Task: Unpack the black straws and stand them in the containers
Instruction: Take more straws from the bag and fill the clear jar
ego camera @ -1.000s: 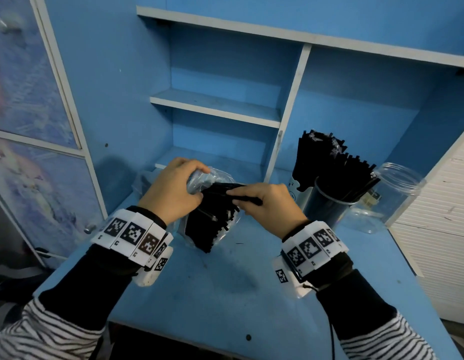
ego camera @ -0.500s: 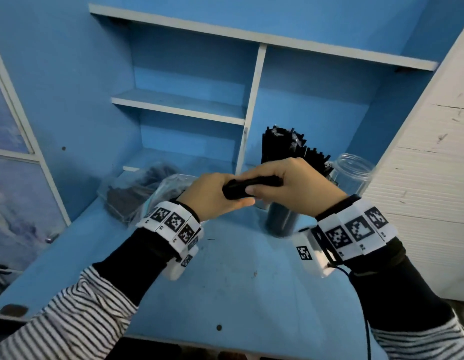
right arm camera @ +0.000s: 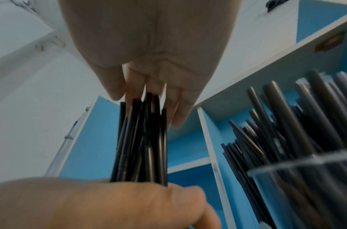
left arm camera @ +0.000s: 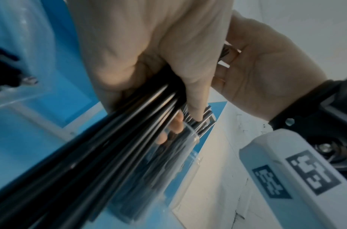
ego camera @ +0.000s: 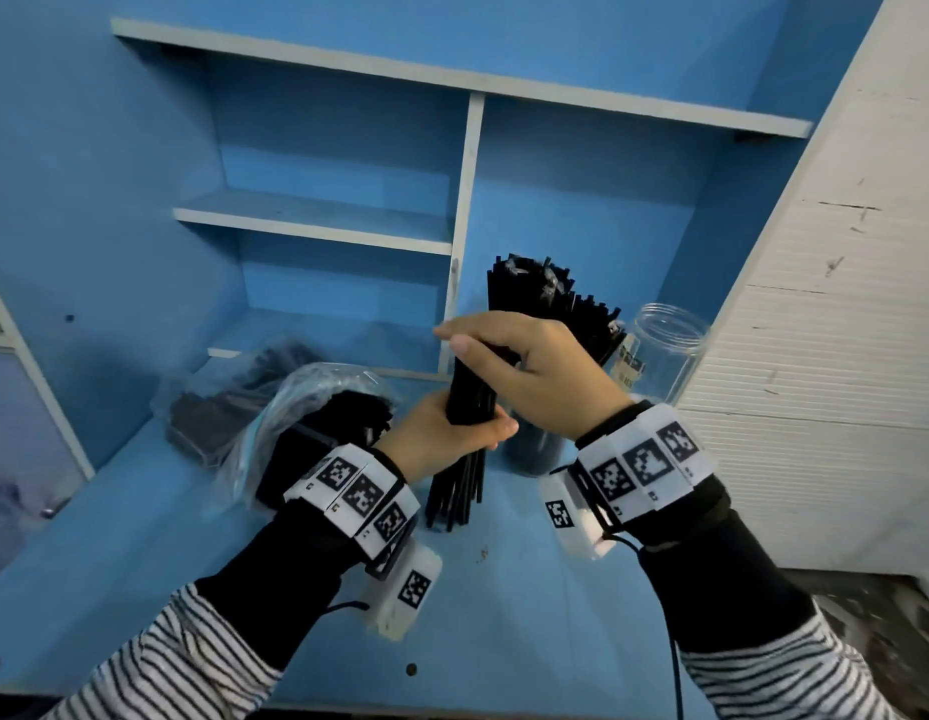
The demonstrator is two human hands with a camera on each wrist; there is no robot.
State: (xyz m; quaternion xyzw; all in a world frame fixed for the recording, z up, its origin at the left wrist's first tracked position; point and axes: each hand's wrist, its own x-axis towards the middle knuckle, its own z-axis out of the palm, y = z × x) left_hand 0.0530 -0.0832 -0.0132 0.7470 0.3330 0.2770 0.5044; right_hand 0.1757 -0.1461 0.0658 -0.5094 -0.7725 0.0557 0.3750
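Left hand (ego camera: 441, 439) grasps an upright bundle of black straws (ego camera: 465, 459) mid-length; right hand (ego camera: 535, 371) lies on its top, fingers straight.

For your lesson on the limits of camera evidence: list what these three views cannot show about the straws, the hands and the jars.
- Head view: the bundle's top, under the right hand.
- Head view: the full jar's base, behind both hands.
- Head view: the bag's straw count, too dark.
- Left wrist view: the left hand's fingertips, behind blurred straws.
- Right wrist view: the empty jar, out of frame.
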